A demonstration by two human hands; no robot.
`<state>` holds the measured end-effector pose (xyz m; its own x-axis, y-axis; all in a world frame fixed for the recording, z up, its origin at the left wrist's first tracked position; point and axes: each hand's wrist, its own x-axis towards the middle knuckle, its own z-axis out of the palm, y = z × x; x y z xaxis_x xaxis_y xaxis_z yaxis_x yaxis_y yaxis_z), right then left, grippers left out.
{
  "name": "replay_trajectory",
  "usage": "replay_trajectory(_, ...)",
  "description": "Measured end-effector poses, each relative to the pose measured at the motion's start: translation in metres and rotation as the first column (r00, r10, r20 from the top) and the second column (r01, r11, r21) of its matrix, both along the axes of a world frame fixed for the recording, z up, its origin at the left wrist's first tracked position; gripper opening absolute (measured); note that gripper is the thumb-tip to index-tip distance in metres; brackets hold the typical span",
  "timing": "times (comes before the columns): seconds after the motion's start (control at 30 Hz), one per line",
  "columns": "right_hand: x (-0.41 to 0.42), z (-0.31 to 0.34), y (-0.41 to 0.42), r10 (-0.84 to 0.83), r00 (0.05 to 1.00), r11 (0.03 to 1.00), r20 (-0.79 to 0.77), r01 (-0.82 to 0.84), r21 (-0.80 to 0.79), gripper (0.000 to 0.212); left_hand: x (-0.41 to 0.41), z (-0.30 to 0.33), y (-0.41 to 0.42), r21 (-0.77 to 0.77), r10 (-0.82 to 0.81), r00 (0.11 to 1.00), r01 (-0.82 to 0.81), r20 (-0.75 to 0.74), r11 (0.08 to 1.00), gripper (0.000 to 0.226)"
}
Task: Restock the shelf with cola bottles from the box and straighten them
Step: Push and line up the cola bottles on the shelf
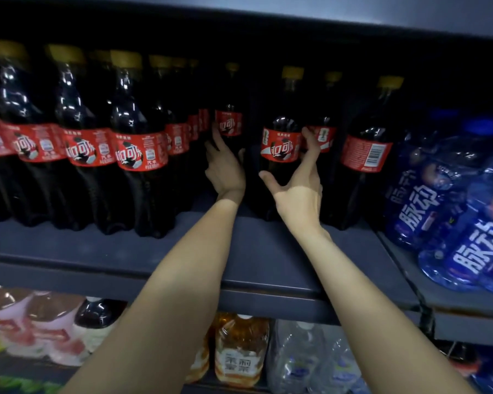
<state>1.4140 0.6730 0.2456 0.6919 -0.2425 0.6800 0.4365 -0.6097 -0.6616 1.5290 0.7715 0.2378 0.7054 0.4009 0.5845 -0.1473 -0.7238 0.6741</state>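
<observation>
Tall cola bottles with red labels and yellow caps stand in rows on the dark shelf (268,251). My left hand (225,169) reaches deep into the shelf and is wrapped around a bottle set far back (228,120). My right hand (299,183) grips the lower body of a cola bottle nearer the front (281,140), thumb on its left, fingers on its right. Another bottle (323,135) stands just behind that one. One more cola bottle (366,149) stands to the right, its barcode facing out. The box is out of view.
A full row of cola bottles (137,143) fills the shelf's left side. Blue drink bottles (450,223) crowd the neighbouring shelf on the right. Below are pink packs (40,328), an amber tea bottle (239,348) and clear water bottles (299,356). The upper shelf (268,12) hangs low overhead.
</observation>
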Motion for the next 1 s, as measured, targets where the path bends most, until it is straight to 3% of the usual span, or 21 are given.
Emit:
replay_trajectory(0.17, -0.002, -0.002, -0.007, 0.063, 0.993, 0.997, -0.104, -0.068, -0.045, 0.099, -0.021, 0.005, 0.006, -0.098, -0.267, 0.960, 0.259, -0.088, 0.961, 0.096)
replay_trajectory(0.3, -0.002, -0.005, -0.004, 0.052, 0.981, 0.998, -0.188, -0.059, -0.030, 0.105, -0.066, 0.012, 0.031, -0.067, -0.445, 0.867, 0.442, -0.226, 0.895, 0.080)
replay_trajectory(0.37, 0.003, -0.001, 0.008, 0.068, 0.974, 0.997, -0.216, -0.071, -0.006, 0.108, -0.103, 0.011, 0.053, 0.029, -0.528, 0.843, 0.533, -0.098, 0.846, 0.065)
replay_trajectory(0.47, 0.017, 0.005, 0.036, 0.054, 0.965, 0.998, -0.257, -0.060, -0.014, 0.110, -0.151, 0.006, 0.090, 0.410, -0.439, 0.883, 0.343, 0.167, 0.845, 0.046)
replay_trajectory(0.53, 0.027, 0.006, 0.057, 0.011, 0.960, 0.998, -0.279, -0.026, -0.050, 0.106, -0.163, 0.005, 0.110, 0.621, -0.370, 0.888, 0.131, 0.274, 0.773, 0.041)
replay_trajectory(0.6, 0.036, 0.005, 0.075, -0.038, 0.957, 0.997, -0.287, 0.016, -0.078, 0.102, -0.162, 0.004, 0.128, 0.716, -0.284, 0.905, -0.032, 0.317, 0.697, 0.043)
replay_trajectory(0.7, 0.046, 0.006, 0.092, -0.117, 0.942, 0.988, -0.315, 0.080, -0.128, 0.100, -0.156, 0.001, 0.154, 0.736, -0.194, 0.911, -0.154, 0.365, 0.659, 0.043)
replay_trajectory(0.83, 0.051, 0.005, 0.104, -0.131, 0.946, 0.985, -0.298, 0.090, -0.147, 0.100, -0.149, -0.003, 0.174, 0.744, -0.260, 0.879, -0.144, 0.399, 0.652, 0.039)
replay_trajectory(1.0, 0.042, 0.006, 0.095, 0.061, 0.946, 0.997, -0.320, -0.075, -0.035, 0.099, -0.152, -0.005, 0.173, 0.522, -0.308, 0.882, 0.085, 0.357, 0.849, 0.065)
